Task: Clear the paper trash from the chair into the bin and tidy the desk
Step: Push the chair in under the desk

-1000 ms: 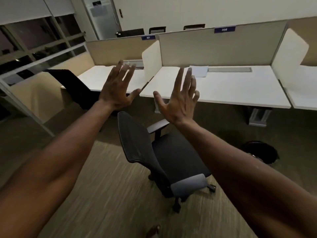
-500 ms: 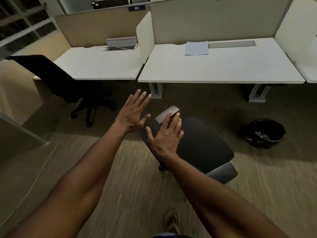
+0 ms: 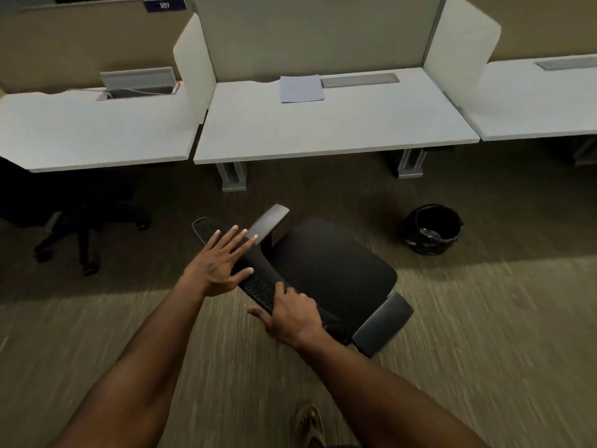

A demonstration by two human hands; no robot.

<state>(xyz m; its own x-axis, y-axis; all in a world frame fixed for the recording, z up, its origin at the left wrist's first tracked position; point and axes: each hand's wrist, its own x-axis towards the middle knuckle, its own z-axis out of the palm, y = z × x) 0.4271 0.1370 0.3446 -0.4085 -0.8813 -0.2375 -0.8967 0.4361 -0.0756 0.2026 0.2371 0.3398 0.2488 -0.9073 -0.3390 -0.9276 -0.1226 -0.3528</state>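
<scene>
A black office chair [image 3: 326,263] with grey armrests stands on the carpet before the middle white desk [image 3: 323,130]. Its seat shows no paper. My right hand [image 3: 290,313] is wrapped over the top edge of the mesh backrest. My left hand [image 3: 219,260] lies flat with spread fingers against the backrest's upper part. A sheet of paper [image 3: 300,88] lies at the back of the middle desk. The black bin [image 3: 433,227] sits on the floor to the chair's right, with something crumpled inside.
A second dark chair [image 3: 74,215] stands under the left desk [image 3: 97,130]. An open grey cable tray [image 3: 139,82] sits at that desk's back. Partition panels [image 3: 193,59] divide the desks. A third desk [image 3: 542,101] is at right. My foot [image 3: 310,421] shows at the bottom.
I have stepped closer and the view has tilted down. Both hands dropped from in front of me onto the chair's backrest; the right hand has closed on its top edge.
</scene>
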